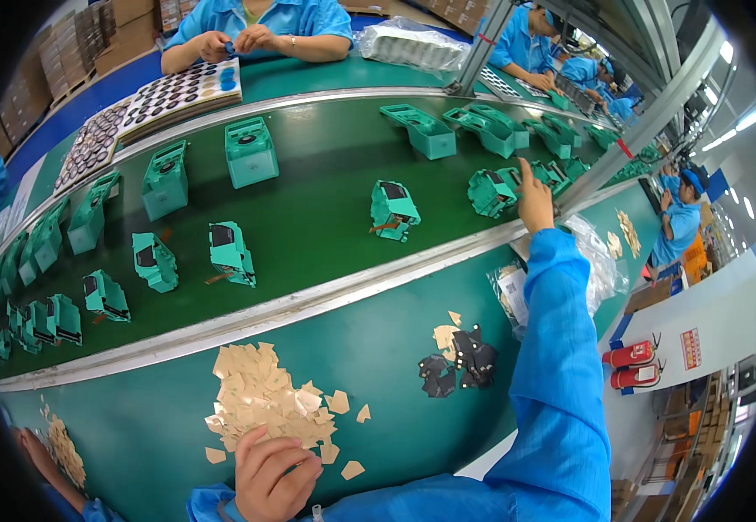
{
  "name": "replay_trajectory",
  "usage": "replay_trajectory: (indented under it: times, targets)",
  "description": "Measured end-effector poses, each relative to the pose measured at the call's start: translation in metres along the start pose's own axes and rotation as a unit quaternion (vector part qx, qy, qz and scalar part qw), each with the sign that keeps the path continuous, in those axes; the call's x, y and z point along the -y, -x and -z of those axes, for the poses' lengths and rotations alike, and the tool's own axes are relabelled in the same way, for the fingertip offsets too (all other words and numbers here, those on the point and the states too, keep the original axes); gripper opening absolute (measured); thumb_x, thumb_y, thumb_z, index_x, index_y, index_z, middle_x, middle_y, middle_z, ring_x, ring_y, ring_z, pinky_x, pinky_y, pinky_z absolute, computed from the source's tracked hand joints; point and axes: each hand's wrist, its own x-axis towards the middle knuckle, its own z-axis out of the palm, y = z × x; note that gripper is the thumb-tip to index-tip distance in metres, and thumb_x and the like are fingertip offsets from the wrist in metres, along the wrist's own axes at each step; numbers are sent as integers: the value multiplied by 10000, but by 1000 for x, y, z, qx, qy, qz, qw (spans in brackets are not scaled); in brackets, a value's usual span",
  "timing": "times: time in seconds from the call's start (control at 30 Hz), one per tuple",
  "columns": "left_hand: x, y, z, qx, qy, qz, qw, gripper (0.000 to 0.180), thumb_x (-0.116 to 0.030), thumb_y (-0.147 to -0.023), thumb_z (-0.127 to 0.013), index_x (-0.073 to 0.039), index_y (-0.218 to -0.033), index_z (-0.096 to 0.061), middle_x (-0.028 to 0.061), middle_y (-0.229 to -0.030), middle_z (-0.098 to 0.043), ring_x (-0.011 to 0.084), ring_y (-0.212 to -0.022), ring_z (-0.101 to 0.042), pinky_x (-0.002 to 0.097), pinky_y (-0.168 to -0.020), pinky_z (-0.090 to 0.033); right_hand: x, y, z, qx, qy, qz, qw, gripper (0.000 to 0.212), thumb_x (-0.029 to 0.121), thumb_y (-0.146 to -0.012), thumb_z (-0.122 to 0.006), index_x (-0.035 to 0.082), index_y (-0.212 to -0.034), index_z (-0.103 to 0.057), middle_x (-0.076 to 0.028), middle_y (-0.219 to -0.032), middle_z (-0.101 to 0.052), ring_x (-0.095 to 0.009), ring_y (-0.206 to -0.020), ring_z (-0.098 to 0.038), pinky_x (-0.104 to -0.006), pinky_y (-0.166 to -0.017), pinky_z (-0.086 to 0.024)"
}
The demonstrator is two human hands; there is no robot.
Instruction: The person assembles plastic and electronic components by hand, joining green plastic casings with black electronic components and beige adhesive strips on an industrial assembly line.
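Note:
My left hand [275, 474] is low in the view, at the near edge of a pile of thin tan cut pieces [260, 391]. Its fingers are curled in, and whatever lies under them is hidden. My right arm stretches over the metal rail to the green belt. There my right hand [535, 202] has its index finger extended beside a teal plastic housing [489, 192]; the other fingers are partly folded, and nothing shows in them. Another teal housing with dark parts [393, 210] lies on the belt to the left of that hand.
Black flat parts [473, 358] lie right of the pile, near a clear plastic bag [600, 261]. A metal rail [247, 322] borders the belt, and a metal post [639, 130] rises at the right. Several people sit around; one [260, 35] works opposite beside round-part trays [182, 96].

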Motion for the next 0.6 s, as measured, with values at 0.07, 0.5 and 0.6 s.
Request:
replay_trajectory:
  times: [0.07,0.5,0.6]
  targets:
    - [2,0,1,1,27,8,1000,209,27,-673,-680,-8,-861,-595,126,-851,-587,320,-829,-581,445,-837,-427,-11,-2,14,-65,-77,-91,991,801,-43,-712,-604,167,-1385,-223,-159,-920,-624,-358,-892,-574,-411,-771,-443]
    - [-10,1,-17,31,140,37,989,907,-272,-669,-773,-100,-1367,-220,225,-1213,-430,369,-1051,-461,528,-878,-355,241,146,216,494,-552,317,592,886,-3,-738,-627,57,-1421,-64,-182,-1310,-393,-313,-949,-544,-387,-850,-436]
    - [-18,5,-7,113,257,83,956,654,-153,-745,-703,-43,-1302,-379,165,-1142,-502,301,-972,-525,401,-854,-406,256,160,218,438,-620,343,553,872,75,-767,-686,-27,-1395,-89,-163,-1058,-590,-307,-1010,-564,-366,-887,-418]
